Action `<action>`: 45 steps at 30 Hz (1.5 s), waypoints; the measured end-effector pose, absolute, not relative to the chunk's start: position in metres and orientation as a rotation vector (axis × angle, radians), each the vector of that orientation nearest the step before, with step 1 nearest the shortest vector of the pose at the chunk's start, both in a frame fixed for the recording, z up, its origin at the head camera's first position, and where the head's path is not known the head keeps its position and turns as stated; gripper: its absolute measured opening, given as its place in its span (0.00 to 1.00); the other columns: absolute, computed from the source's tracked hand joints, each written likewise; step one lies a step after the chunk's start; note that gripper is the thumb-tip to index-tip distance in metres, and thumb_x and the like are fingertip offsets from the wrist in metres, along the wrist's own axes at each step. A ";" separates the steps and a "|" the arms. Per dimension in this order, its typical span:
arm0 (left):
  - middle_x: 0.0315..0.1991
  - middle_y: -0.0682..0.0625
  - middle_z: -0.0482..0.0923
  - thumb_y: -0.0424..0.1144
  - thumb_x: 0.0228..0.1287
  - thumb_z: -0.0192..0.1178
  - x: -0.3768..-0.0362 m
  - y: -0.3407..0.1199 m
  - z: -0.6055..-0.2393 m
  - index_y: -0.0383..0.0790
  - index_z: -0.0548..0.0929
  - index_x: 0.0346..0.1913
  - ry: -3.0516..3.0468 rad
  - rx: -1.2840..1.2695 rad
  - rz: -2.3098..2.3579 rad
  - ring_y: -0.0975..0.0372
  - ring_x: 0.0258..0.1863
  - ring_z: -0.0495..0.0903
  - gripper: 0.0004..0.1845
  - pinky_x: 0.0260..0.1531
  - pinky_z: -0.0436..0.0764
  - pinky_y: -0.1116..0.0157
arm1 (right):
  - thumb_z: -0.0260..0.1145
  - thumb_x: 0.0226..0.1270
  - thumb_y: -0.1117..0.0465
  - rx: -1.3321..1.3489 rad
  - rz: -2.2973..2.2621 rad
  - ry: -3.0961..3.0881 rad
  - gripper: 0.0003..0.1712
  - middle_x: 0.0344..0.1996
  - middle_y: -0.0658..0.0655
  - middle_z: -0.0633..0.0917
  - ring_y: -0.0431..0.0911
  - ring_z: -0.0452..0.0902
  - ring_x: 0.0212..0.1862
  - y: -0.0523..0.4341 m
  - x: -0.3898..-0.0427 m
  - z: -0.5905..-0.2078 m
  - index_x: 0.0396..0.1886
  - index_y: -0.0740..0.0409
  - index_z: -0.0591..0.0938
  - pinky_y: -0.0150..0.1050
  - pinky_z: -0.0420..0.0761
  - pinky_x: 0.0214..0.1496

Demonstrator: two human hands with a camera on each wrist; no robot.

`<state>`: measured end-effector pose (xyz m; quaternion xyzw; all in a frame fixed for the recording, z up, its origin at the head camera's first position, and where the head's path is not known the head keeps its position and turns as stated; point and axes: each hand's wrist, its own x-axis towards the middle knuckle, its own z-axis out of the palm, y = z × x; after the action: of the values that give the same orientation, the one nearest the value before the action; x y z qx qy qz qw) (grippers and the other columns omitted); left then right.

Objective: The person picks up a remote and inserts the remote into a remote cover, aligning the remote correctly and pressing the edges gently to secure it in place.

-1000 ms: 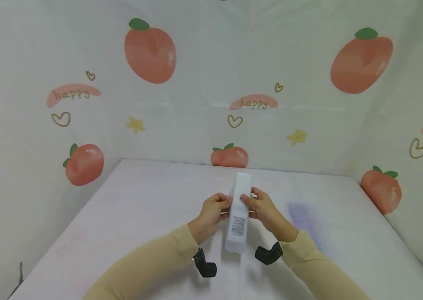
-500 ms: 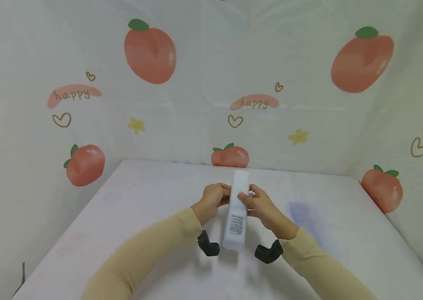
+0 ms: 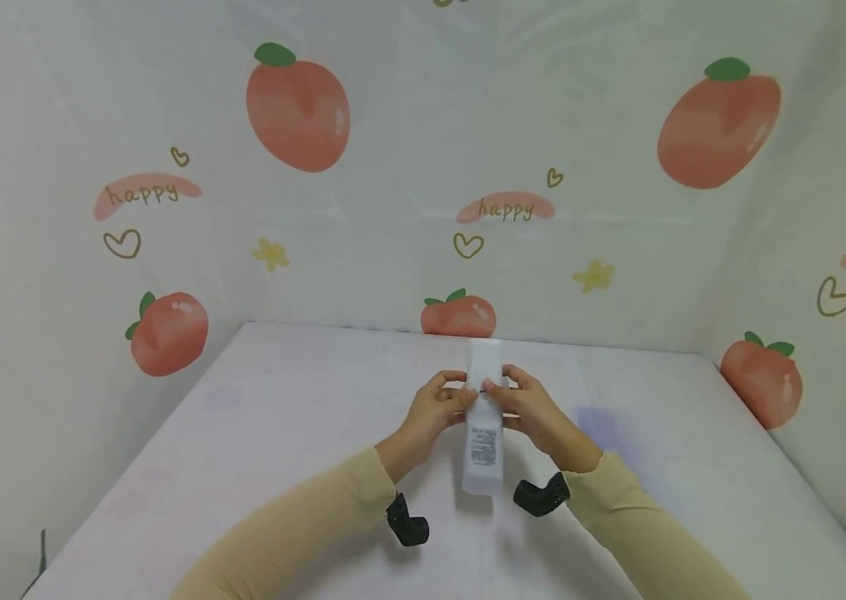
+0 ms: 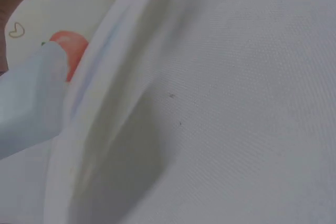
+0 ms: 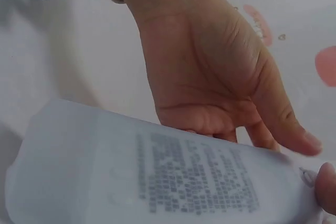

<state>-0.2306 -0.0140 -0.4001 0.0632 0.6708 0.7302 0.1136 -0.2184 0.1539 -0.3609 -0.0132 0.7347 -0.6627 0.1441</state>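
A long white plastic-wrapped pack [image 3: 484,417] with a printed label is held above the white table [image 3: 257,433], pointing away from me. My left hand [image 3: 438,404] pinches its left side and my right hand [image 3: 523,400] pinches its right side, both near the far half of the pack. In the right wrist view the pack [image 5: 157,177] with its grey print fills the bottom, my left hand's palm [image 5: 210,77] lies behind it, and a right fingertip [image 5: 325,187] presses its end. The left wrist view shows only white cloth [image 4: 226,103].
A white cloth with peach prints [image 3: 298,104] covers the walls behind and beside the table. Black wrist camera mounts [image 3: 407,525] hang under both sleeves. A faint purple stain [image 3: 603,425] marks the tabletop to the right of my hands.
The pack has shifted slightly right and its near end has straightened. Both hands stay pinching it, moving a little farther up the pack.
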 end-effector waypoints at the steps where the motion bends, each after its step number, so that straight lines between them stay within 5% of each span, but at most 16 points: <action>1: 0.37 0.50 0.79 0.41 0.64 0.64 -0.230 -0.014 -0.400 0.36 0.75 0.57 2.004 0.208 2.099 0.64 0.37 0.78 0.22 0.46 0.81 0.62 | 0.58 0.73 0.56 -0.048 -1.903 2.113 0.28 0.50 0.60 0.79 0.46 0.81 0.45 0.154 -0.218 -0.362 0.66 0.63 0.63 0.44 0.80 0.51; 6: 0.39 0.48 0.80 0.43 0.61 0.68 -0.228 -0.015 -0.403 0.36 0.79 0.56 2.123 0.210 1.982 0.63 0.39 0.77 0.23 0.45 0.78 0.63 | 0.55 0.75 0.53 -0.053 -1.958 2.002 0.32 0.57 0.63 0.73 0.46 0.80 0.48 0.152 -0.216 -0.369 0.71 0.59 0.56 0.43 0.78 0.55; 11: 0.39 0.48 0.79 0.43 0.61 0.67 -0.229 -0.016 -0.405 0.35 0.78 0.56 2.103 0.125 2.060 0.63 0.38 0.77 0.23 0.44 0.80 0.62 | 0.53 0.77 0.55 0.097 -2.148 1.787 0.35 0.60 0.62 0.69 0.44 0.77 0.49 0.148 -0.213 -0.378 0.73 0.67 0.51 0.38 0.76 0.57; 17: 0.44 0.45 0.83 0.41 0.62 0.66 -0.229 -0.015 -0.401 0.36 0.76 0.60 2.042 0.100 2.083 0.63 0.37 0.81 0.25 0.42 0.82 0.61 | 0.53 0.76 0.57 0.238 -2.305 1.762 0.09 0.41 0.49 0.77 0.41 0.75 0.44 0.139 -0.207 -0.386 0.45 0.59 0.74 0.34 0.74 0.48; 22: 0.42 0.45 0.84 0.42 0.62 0.66 -0.227 -0.013 -0.399 0.36 0.76 0.60 2.034 0.091 2.061 0.64 0.34 0.82 0.25 0.37 0.83 0.63 | 0.52 0.77 0.59 0.333 -2.372 1.835 0.13 0.31 0.48 0.76 0.41 0.72 0.35 0.134 -0.211 -0.387 0.29 0.56 0.71 0.33 0.72 0.39; 29: 0.45 0.42 0.84 0.41 0.62 0.67 -0.222 -0.014 -0.396 0.37 0.77 0.58 2.011 0.107 2.028 0.59 0.39 0.83 0.23 0.44 0.83 0.59 | 0.49 0.76 0.66 0.316 -2.291 1.827 0.10 0.31 0.51 0.74 0.43 0.66 0.35 0.142 -0.225 -0.381 0.44 0.68 0.74 0.31 0.70 0.37; 37: 0.44 0.42 0.83 0.39 0.61 0.67 -0.212 -0.015 -0.395 0.35 0.77 0.58 1.973 0.111 1.966 0.58 0.40 0.84 0.23 0.47 0.83 0.56 | 0.52 0.71 0.73 0.334 -2.275 1.772 0.08 0.26 0.50 0.74 0.43 0.66 0.30 0.148 -0.228 -0.382 0.37 0.65 0.78 0.31 0.70 0.33; 45: 0.47 0.41 0.83 0.42 0.61 0.68 -0.217 -0.020 -0.393 0.35 0.75 0.60 2.028 0.117 2.030 0.59 0.41 0.83 0.27 0.46 0.83 0.56 | 0.50 0.78 0.58 0.214 -2.302 1.866 0.16 0.32 0.50 0.76 0.39 0.71 0.32 0.136 -0.212 -0.380 0.57 0.62 0.68 0.32 0.73 0.39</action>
<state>-0.2171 -0.0198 -0.3927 0.0403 0.6998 0.7004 0.1346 -0.2125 0.1361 -0.3804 0.0718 0.6257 -0.7721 0.0851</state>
